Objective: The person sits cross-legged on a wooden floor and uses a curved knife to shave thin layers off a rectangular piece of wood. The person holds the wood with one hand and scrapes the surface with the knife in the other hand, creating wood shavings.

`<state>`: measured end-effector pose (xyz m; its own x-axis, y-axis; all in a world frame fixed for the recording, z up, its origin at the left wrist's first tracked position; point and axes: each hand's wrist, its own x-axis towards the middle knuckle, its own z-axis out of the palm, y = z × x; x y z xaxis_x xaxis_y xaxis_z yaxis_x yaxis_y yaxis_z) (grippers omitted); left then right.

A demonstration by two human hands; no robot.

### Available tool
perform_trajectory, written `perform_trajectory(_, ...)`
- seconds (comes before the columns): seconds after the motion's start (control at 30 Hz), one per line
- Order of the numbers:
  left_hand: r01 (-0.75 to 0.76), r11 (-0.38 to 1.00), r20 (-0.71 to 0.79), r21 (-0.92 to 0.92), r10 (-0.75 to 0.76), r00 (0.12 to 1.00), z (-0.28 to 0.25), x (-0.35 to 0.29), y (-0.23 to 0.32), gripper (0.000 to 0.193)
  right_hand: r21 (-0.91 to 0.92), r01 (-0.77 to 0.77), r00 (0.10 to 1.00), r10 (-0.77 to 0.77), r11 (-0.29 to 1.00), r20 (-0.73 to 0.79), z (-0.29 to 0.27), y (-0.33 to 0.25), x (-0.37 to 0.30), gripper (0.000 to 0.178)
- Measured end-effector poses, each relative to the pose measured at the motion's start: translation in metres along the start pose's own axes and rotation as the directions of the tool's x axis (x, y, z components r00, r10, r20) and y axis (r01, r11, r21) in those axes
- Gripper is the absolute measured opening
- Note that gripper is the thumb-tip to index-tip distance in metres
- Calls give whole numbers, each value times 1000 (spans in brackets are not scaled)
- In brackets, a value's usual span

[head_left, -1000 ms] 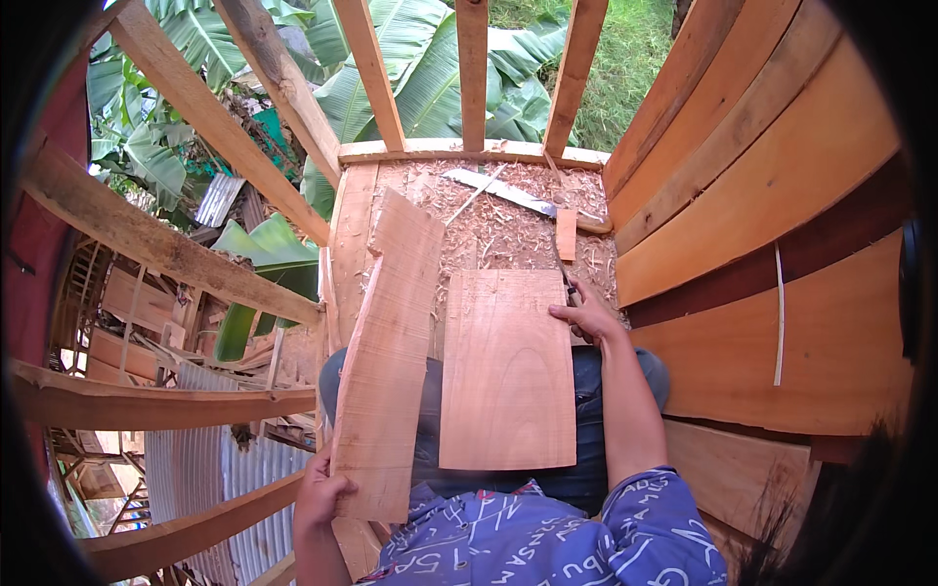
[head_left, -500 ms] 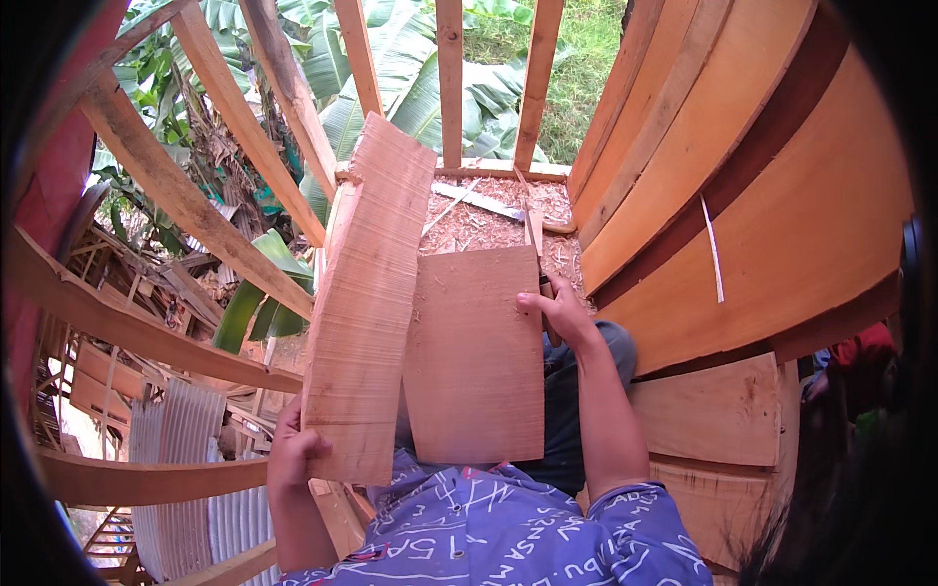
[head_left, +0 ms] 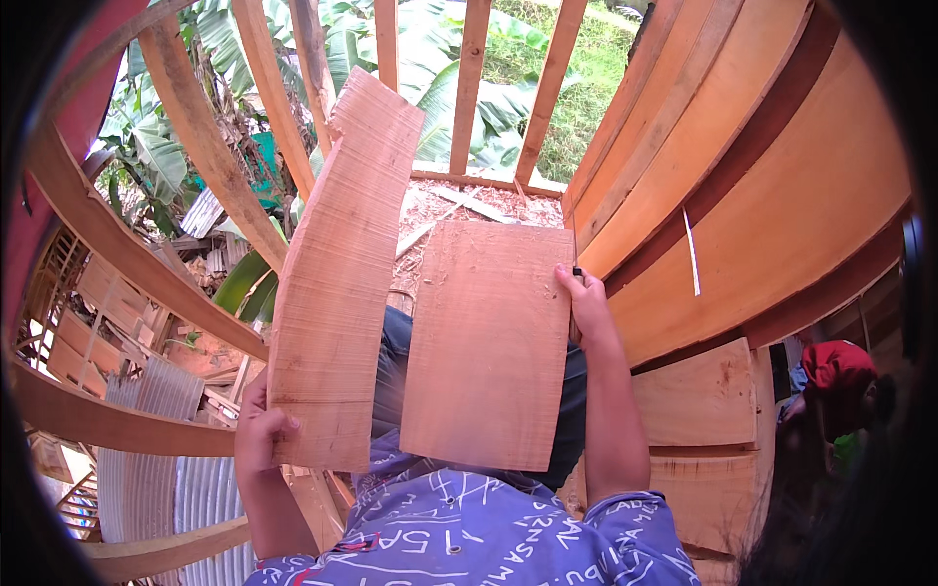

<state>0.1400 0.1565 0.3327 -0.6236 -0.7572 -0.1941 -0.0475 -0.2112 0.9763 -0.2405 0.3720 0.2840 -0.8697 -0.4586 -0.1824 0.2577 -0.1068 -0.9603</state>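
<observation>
My left hand [head_left: 262, 430] is closed on the lower left edge of a long wooden board [head_left: 337, 293], thumb on its face. The board stands tilted, rough saw lines across it and a notch near its top left. My right hand [head_left: 589, 308] grips the right edge of a shorter, wider wooden board [head_left: 489, 342], its thumb on the front face near the top corner. A dark piece, perhaps the end of a tool handle [head_left: 577, 272], shows by the right fingers; most of it is hidden. A gap separates the two boards, both in front of my lap.
Wood shavings [head_left: 440, 200] cover the floor ahead, with a pale strip [head_left: 479, 203] on them. Upright slats [head_left: 469, 88] stand at the front and left. Large planks [head_left: 752, 244] line the right. Another person with a red head covering [head_left: 838, 376] is at the far right.
The long board has moved left, away from the shorter one, opening a gap between them. The shorter board has shifted slightly right with my right hand. My view has turned a little.
</observation>
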Motion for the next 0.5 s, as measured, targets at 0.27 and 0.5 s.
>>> perform_trajectory(0.27,-107,988,110,114,95,989,36,10,19,73,-295,45,996,-64,954,-54,-32,77,-27,33)
perform_trajectory(0.5,-133,985,320,110,92,943,70,20,24,74,-870,123,947,-318,478,-41,-3,61,-35,39)
